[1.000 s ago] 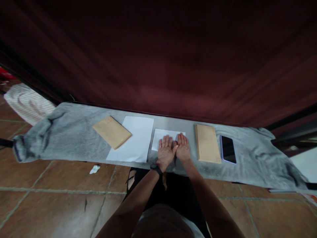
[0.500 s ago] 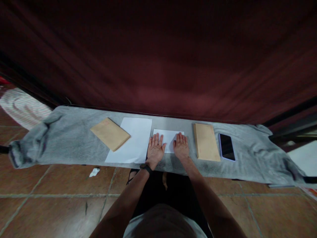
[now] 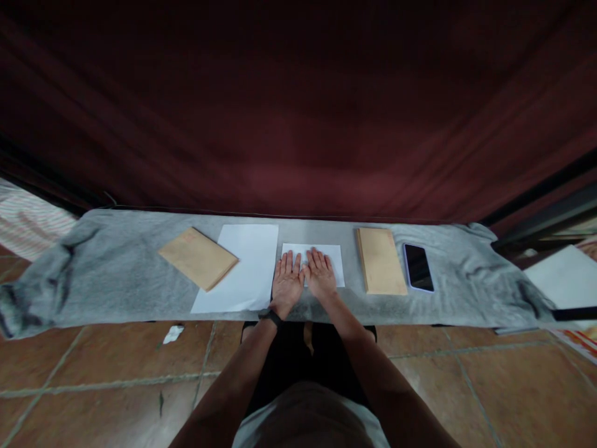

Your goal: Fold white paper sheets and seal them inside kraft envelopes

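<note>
A small white sheet of folded-looking paper (image 3: 336,266) lies flat in front of me, partly covered by both hands. My left hand (image 3: 287,283) rests palm down over its left part, fingers stretched out. Flat on its middle is my right hand (image 3: 321,275), fingers also extended, its thumb close against the left thumb. Left of them lies a larger white sheet of paper (image 3: 254,264). A stack of brown envelopes (image 3: 198,256) overlaps that sheet at an angle. To the right sits another stack of brown envelopes (image 3: 381,261).
A phone (image 3: 418,267) with a light purple edge lies right of the envelopes. Grey cloth (image 3: 125,274) covers the narrow table, bunched at both ends. A dark red curtain (image 3: 298,137) hangs behind it. Crumpled white tissue (image 3: 173,334) lies on the tiled floor.
My right hand has slid left across the small paper, from its right edge to beside my left hand. The view has shifted slightly. Both hands stay flat.
</note>
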A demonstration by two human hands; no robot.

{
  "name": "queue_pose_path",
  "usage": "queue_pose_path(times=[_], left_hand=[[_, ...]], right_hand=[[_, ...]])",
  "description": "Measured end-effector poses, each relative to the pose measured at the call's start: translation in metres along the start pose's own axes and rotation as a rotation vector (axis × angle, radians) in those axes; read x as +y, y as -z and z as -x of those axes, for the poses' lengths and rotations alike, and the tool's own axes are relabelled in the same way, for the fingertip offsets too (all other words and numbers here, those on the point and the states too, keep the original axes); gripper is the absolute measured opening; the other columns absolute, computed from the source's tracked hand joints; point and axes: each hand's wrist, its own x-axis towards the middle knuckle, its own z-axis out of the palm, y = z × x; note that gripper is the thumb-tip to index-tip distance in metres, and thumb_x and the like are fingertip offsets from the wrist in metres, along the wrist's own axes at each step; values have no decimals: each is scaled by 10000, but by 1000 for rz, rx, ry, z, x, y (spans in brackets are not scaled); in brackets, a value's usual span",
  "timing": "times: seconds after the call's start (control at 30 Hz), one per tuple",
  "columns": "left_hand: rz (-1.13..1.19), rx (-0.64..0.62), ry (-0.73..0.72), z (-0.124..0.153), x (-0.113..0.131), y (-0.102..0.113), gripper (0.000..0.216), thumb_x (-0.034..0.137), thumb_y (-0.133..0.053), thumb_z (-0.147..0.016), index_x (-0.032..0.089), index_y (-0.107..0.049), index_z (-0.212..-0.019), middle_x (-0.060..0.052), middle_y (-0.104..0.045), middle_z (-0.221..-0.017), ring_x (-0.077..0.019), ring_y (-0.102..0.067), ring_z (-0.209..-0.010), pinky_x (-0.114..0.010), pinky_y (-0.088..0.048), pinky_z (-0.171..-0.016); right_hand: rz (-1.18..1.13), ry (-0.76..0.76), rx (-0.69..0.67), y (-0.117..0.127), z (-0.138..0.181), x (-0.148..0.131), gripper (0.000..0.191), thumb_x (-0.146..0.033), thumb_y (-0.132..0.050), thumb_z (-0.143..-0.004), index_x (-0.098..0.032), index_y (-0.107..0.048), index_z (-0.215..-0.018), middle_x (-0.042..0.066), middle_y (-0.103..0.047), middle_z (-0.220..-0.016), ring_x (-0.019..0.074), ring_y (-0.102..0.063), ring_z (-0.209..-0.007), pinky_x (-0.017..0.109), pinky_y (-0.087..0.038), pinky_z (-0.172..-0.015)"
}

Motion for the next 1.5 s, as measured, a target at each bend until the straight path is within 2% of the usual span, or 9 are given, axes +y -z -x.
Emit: queue_pose_path(times=[0.27, 0.43, 0.57, 0.7, 0.9, 1.07, 1.27, 1.43, 1.5], left_hand=[[14, 43, -18, 1, -1, 0, 628, 474, -364, -1039, 144, -329, -1571, -157, -264, -1646, -307, -228, -1533, -516, -271, -1223], [5, 57, -8, 1, 1, 1, 665, 507, -407, -1023, 115, -351, -1557, -188, -263, -1640, -328, -217, -1533, -530, -248, -1232], [18, 86, -99, 15, 22, -1, 558, 387, -381, -1045, 145, -374, -1549, -151, -233, -1658, -314, -188, -1540, -531, -220, -1245], [63, 24, -258, 37, 42, -2, 515, 355, -374, -1046, 207, -401, -1538, -78, -323, -1635, -257, -243, -1531, -482, -262, -1245], [31, 38, -263, 53, 18, 7, 576, 384, -391, -1037, 130, -355, -1552, -140, -344, -1615, -253, -269, -1520, -460, -296, -1231], [11, 58, -133, 63, 12, 9, 601, 373, -359, -1042, 53, -320, -1549, -194, -349, -1600, -272, -292, -1512, -480, -300, -1223], [41, 2, -244, 71, 39, 10, 545, 377, -441, -1013, 303, -374, -1549, -29, -338, -1628, -280, -238, -1533, -595, -182, -1242], [22, -31, -247, 73, 38, 9, 544, 354, -429, -1006, 272, -392, -1543, -33, -338, -1628, -281, -212, -1541, -592, -157, -1247], [6, -49, -276, 73, 35, 7, 535, 314, -444, -993, 234, -433, -1522, -64, -381, -1607, -300, -211, -1539, -606, -149, -1244]], right_hand=[[102, 52, 126, 13, 26, 53, 556, -398, -344, -1064, -127, -375, -1549, 161, -391, -1590, 288, -376, -1466, 509, -282, -1191], [153, 35, 151, 19, 38, 64, 575, -398, -330, -1064, -82, -378, -1542, 171, -411, -1576, 301, -399, -1446, 497, -295, -1183], [162, 19, 135, 20, 38, 63, 569, -396, -330, -1062, -93, -387, -1540, 157, -413, -1578, 303, -407, -1441, 486, -295, -1183], [157, 33, 116, 21, 38, 63, 580, -394, -337, -1060, -94, -352, -1556, 154, -394, -1590, 302, -381, -1458, 489, -287, -1185], [160, 18, 124, 23, 38, 63, 566, -386, -351, -1061, -92, -374, -1545, 152, -402, -1585, 300, -395, -1449, 483, -287, -1184], [142, 8, 138, 22, 38, 60, 562, -386, -356, -1060, -105, -374, -1547, 150, -410, -1581, 292, -399, -1450, 480, -287, -1189], [111, -3, 116, 26, 37, 62, 561, -360, -371, -1048, -97, -369, -1545, 171, -414, -1577, 299, -375, -1463, 514, -290, -1185], [40, -15, 124, 26, 41, 37, 550, -296, -327, -1044, -80, -353, -1549, 188, -394, -1585, 302, -353, -1480, 555, -252, -1204], [-7, 69, 64, 24, 48, 21, 541, -295, -296, -1053, -98, -349, -1555, 162, -392, -1591, 264, -352, -1485, 507, -281, -1209]])
